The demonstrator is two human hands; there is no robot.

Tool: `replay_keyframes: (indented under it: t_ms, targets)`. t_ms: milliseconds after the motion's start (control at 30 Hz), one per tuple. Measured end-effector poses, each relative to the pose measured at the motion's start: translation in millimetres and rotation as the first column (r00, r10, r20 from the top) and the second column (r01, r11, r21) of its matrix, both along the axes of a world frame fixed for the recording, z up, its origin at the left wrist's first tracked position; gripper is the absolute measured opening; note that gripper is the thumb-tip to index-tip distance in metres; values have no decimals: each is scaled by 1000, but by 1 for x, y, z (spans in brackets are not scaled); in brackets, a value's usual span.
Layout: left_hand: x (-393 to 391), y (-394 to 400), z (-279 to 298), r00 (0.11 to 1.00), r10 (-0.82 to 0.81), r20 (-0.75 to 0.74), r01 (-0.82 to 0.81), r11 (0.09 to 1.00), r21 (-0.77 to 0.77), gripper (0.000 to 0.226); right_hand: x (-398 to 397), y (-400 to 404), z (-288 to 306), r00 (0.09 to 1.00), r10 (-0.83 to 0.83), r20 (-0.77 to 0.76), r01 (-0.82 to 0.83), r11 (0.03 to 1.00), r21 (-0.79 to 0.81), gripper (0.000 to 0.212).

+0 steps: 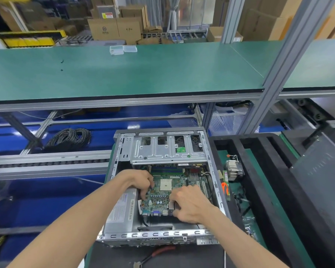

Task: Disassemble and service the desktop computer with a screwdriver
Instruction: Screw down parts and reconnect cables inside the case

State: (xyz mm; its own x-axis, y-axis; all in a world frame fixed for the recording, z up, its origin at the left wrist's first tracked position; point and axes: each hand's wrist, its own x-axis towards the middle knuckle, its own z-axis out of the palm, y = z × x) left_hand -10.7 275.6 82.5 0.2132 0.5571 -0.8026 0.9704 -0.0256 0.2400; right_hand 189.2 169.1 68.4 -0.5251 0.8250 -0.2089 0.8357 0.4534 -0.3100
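Hands meet on the motherboard (pixel 161 196), which sits inside the open computer case (pixel 163 234) at about 6 o'clock in the view. The left hand (pixel 141 180) curls its fingers down onto the board's 9 o'clock edge beside the power supply (pixel 121 211). The right hand (pixel 190 204) grips the 5 o'clock corner by the rear ports (pixel 155 213).

Lifting unevenly could flex the board or snag it on the drive cage (pixel 168 149) overhanging its 12 o'clock end. The ports could also catch in the rear wall. Any screw still in place, which I cannot tell, would make it bind.

The board's long axis runs 12 to 6 o'clock, ports pointing toward 6 o'clock.
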Motion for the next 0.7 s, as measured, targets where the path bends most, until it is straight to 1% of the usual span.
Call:
replay_keyframes:
  t_ms: [200,333,433,500,567,633,700]
  targets:
    - [-8,1,-1,994,85,68,-82,996,-39,51,1,-4,8,999,-41,-29,41,999,8,12]
    - [-9,1,-1,993,80,84,-76,996,-51,46,1,-4,7,999,-46,-15,47,999,27,12]
    - [-6,2,0,999,1,53,-1,1000,-4,32,2,-3,4,998,-63,7,63,998,22,16]
    - [-4,1,4,996,-86,1,85,992,96,21,1,-1,2,998,-65,17,65,998,18,16]
    - [-2,-1,9,984,-168,-61,176,971,163,5,0,0,0,998,-57,29,57,998,14,16]
    - [0,-4,14,970,-218,-104,235,955,183,14,-1,1,-1,998,-56,35,56,998,3,15]
    - [-1,-6,19,961,-256,-99,270,950,158,13,-2,2,-1,998,-54,40,54,998,-13,16]
